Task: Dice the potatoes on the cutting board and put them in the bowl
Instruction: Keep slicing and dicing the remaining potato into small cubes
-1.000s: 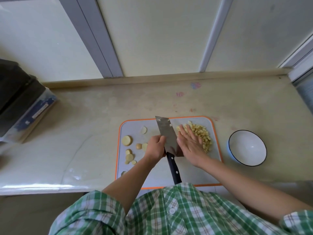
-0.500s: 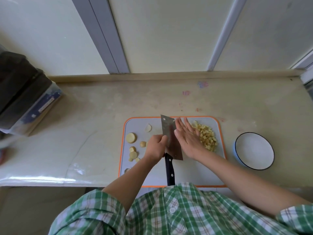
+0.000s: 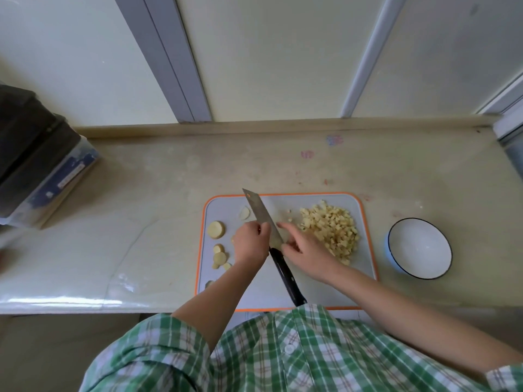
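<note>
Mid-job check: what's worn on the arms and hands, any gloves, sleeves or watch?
No gloves, rings or watch show: the left hand and right hand are bare, uncovered right up to the sleeves. The shirt is green-and-white plaid with a white button; its left sleeve ends near the elbow, the right sleeve shows only at the frame corner.

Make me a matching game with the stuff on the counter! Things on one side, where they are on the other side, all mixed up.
Things:
1. diced potato
2. potato slices
3. bowl
4. knife

Places:
A. on the counter, right of the cutting board
B. on the left part of the cutting board
C. gripped by the left hand
D. piled on the right part of the cutting board

Pairs: 1-D, 2-B, 3-A, 4-C
</note>
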Demonstrator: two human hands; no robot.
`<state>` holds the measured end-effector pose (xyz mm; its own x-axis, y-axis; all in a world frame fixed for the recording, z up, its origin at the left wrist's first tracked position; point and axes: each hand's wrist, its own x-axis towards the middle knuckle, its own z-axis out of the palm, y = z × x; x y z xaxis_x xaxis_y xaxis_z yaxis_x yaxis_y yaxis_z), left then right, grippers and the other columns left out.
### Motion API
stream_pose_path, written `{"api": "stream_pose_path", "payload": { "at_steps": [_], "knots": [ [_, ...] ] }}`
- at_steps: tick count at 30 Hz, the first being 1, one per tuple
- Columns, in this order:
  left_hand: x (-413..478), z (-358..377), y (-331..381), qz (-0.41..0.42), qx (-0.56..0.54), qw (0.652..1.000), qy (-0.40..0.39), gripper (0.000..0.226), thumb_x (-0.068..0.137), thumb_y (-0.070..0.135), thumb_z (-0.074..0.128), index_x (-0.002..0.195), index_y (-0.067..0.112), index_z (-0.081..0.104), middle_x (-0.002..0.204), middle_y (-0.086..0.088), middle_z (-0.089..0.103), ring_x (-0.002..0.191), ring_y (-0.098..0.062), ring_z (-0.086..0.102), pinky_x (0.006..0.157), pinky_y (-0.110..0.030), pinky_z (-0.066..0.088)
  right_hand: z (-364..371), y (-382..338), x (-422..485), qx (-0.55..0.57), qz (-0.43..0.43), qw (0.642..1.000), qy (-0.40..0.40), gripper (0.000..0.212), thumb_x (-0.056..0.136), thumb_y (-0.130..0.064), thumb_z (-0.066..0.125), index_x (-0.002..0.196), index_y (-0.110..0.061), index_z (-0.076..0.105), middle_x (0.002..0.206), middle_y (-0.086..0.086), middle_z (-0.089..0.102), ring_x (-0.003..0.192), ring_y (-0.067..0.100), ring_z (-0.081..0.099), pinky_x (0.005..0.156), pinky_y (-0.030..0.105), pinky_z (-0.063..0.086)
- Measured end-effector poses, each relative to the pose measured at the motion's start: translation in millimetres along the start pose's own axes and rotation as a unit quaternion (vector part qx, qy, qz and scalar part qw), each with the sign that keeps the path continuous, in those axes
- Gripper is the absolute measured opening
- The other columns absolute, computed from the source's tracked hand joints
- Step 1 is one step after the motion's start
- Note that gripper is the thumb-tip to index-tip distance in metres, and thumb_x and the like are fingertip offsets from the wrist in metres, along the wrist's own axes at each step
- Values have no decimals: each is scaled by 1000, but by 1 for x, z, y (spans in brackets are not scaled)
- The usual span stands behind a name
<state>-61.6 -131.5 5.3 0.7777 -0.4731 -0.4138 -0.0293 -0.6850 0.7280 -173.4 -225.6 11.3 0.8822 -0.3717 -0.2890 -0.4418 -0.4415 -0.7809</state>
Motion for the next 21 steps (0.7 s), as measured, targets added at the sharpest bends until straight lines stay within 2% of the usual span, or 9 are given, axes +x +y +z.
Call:
{"api": "stream_pose_path", "payload": {
  "at_steps": [2,4,6,8,11,13,15,18,21],
  "knots": [
    [-1,3,2,8,15,1000,-5,33,90,18,45,61,3,51,58,-16,59,52,-24,53,52,-33,39,0,-7,-9,15,46,994,-96,57,91,-31,55,142,-34,31,86,-1,58,77,19,57,69,37,46],
    [-5,5,3,23,26,999,-8,34,91,19,45,67,-1,58,60,-15,63,50,-19,55,52,-31,41,3,-5,-13,6,67,990,-124,69,88,-33,59,146,-38,22,92,-4,59,81,19,60,74,38,49],
    [-9,7,5,31,12,999,-23,34,93,22,44,74,2,64,59,-8,65,46,-13,56,51,-27,43,10,1,-14,14,63,994,-83,62,89,-25,55,144,-33,27,92,1,60,74,21,59,70,42,50],
    [-12,8,7,30,-30,998,-42,33,97,29,41,82,13,65,61,-2,67,49,-13,59,52,-27,46,19,7,-14,51,75,996,-3,38,93,-16,48,131,-18,42,86,12,55,63,22,49,60,45,46],
    [-14,11,0,28,-40,998,-33,27,98,34,40,96,21,63,67,1,68,62,-18,64,60,-35,52,29,14,-15,86,81,989,87,22,97,-15,46,118,-11,50,86,22,56,62,24,49,56,37,36],
    [-16,13,-11,29,-18,999,-22,25,96,27,43,107,20,64,74,1,69,71,-21,65,69,-39,55,34,22,-17,84,78,988,103,20,98,-17,47,116,-9,50,83,19,56,67,26,54,58,36,36],
    [-19,15,-22,28,1,999,-24,28,94,19,44,113,20,64,79,1,68,75,-20,65,72,-38,55,38,31,-22,76,80,988,112,19,100,-18,45,114,-7,49,75,15,51,62,23,50,58,34,33],
    [-21,14,-32,43,19,998,-31,30,91,12,45,111,20,65,79,-2,67,74,-20,63,68,-37,55,34,45,-37,60,99,983,144,9,101,-20,42,109,-19,45,67,0,44,54,10,42,53,25,28],
    [-22,10,-37,58,45,997,-22,31,89,10,44,107,22,67,76,-3,67,72,-19,62,65,-37,53,30,54,-49,57,120,973,187,11,101,-19,43,107,-28,40,64,-7,41,53,6,41,51,25,29]
  ]
}}
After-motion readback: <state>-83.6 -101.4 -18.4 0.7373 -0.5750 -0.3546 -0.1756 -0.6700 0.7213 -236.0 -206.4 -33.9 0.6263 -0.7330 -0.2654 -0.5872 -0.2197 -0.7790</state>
